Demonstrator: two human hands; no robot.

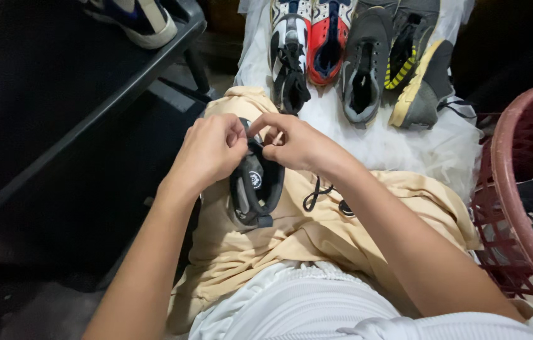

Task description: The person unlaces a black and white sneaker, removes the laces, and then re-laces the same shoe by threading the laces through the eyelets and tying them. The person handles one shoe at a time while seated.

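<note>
Black and grey, a small shoe [255,186] rests on the person's lap, on tan cloth [317,220]. The left hand [211,151] has its grip pinched on the shoe's top edge; the right hand [295,141] pinches the same edge just beside it. A black lace [314,195] trails right. Beyond the knees four shoes [361,56] line a white sheet [405,145]; a red basket [525,182] stands at the right.

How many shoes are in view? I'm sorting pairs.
7: dark sneaker on the lap, five on the white sheet ahead, one on the black shelf upper left. The red basket may hide more.
</note>
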